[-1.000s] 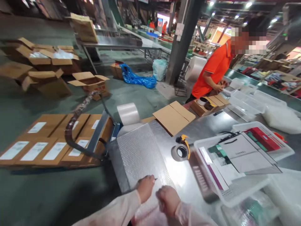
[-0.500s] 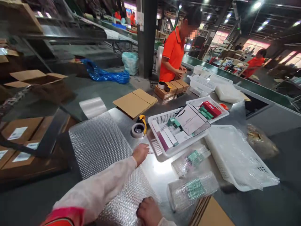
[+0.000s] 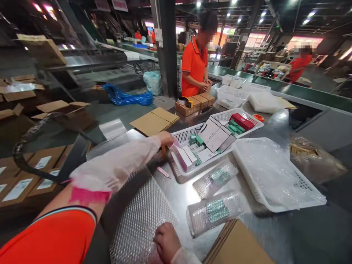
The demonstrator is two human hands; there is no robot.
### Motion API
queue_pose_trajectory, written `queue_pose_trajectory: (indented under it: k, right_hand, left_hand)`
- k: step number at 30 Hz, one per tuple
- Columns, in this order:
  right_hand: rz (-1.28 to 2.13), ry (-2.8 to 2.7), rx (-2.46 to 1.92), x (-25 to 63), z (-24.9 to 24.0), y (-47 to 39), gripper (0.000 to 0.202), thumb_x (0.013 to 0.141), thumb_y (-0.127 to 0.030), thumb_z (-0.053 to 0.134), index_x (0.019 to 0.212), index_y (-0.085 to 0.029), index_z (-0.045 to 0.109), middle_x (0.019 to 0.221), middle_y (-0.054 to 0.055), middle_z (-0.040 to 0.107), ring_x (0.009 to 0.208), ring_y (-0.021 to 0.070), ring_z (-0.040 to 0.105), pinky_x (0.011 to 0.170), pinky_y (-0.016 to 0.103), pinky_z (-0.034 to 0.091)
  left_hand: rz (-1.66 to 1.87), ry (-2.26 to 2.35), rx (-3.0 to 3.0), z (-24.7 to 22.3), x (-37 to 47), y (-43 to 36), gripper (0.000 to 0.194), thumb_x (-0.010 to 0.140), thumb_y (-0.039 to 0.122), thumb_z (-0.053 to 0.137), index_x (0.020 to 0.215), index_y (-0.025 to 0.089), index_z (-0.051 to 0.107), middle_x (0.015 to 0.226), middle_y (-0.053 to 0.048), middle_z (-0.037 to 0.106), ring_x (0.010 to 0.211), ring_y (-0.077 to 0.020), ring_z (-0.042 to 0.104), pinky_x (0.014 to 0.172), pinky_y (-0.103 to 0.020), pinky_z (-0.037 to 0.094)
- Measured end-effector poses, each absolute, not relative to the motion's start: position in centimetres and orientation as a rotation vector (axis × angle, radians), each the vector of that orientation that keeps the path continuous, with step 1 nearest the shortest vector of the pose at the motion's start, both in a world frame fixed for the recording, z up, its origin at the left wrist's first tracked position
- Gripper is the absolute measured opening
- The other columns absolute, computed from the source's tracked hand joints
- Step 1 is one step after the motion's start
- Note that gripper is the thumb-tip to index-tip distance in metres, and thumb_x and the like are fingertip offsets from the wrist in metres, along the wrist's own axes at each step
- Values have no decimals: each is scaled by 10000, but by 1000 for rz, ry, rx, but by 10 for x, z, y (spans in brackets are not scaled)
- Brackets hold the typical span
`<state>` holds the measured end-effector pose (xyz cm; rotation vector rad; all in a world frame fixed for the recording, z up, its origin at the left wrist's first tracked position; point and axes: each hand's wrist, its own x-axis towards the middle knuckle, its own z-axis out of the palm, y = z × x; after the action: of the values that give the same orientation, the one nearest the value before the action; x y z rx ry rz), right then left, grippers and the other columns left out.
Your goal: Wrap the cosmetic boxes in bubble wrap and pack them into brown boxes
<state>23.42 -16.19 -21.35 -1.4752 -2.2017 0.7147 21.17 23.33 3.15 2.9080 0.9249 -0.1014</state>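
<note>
My left hand (image 3: 166, 139) reaches to the near-left rim of a white basket (image 3: 180, 173). Its fingers are curled; something pinkish shows at the fingertips, but what they hold is unclear. Small green boxes (image 3: 193, 139), white boxes (image 3: 188, 155) and a white paper bag (image 3: 216, 135) lie inside that basket. A pink cutter (image 3: 163, 172) rests on the metal table, below the left hand in view. My right hand (image 3: 167, 240) is closed at the edge of a clear bubble wrap sheet (image 3: 140, 209). Two bubble-wrapped packs (image 3: 216, 211) of green boxes lie to its right.
Flat cardboard (image 3: 154, 121) lies at the table's far left, and more cardboard (image 3: 239, 245) is stacked in front. A white tray with plastic film (image 3: 275, 176) stands on the right. Beyond are taped brown boxes (image 3: 189, 106) and a co-worker in orange (image 3: 192, 66).
My left hand has moved forward from the tabletop to the basket's rim, uncovering the pink cutter. My right hand stays on the bubble wrap. The view has shifted slightly.
</note>
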Motion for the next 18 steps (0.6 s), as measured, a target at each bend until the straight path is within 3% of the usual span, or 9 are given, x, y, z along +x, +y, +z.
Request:
queue_pose_trajectory:
  k: [3,5,9,13,16,18]
  right_hand:
    - [727,-2166,-1437,235,-217,-161,151,703,-117,666,795,-234,695,942,32,706,928,225,603,822,366,456]
    - [735,-2155,-1411,235,-218,-159,161,693,-89,659,783,-216,698,944,41,696,934,219,586,828,361,439]
    - [736,-2153,-1352,237,-218,-154,190,710,-59,616,792,-201,713,918,54,684,927,217,568,834,364,429]
    - [791,-2120,-1296,238,-218,-151,247,740,-60,578,861,-214,728,934,60,679,931,224,564,857,388,433]
    - [835,-2111,-1269,240,-214,-150,282,748,-69,566,919,-222,729,966,64,673,952,232,560,871,401,430]
    - [856,-2108,-1261,241,-210,-149,303,736,-66,563,941,-218,726,978,65,669,966,233,557,888,400,427]
  left_hand:
    - [-25,939,2921,35,140,196,329,923,168,447,1133,193,700,1293,-130,651,1328,-251,470,1157,-450,298]
    - [183,989,2862,19,83,153,405,961,211,385,1270,226,646,1383,-109,605,1402,-246,413,1197,-492,272]
    - [200,1130,2723,-52,-5,47,412,975,264,386,1289,214,649,1375,-109,621,1412,-260,429,1202,-519,323]
    - [34,1261,2615,-119,-40,-37,424,930,155,394,1252,178,668,1356,-128,635,1408,-273,441,1177,-545,362]
    - [-65,1337,2530,-134,-38,-65,468,868,101,454,1279,214,647,1428,-114,580,1441,-286,390,1182,-593,311]
    - [-69,1463,2436,-129,-24,-66,529,838,196,563,1367,199,574,1528,-141,462,1483,-324,300,1201,-597,244]
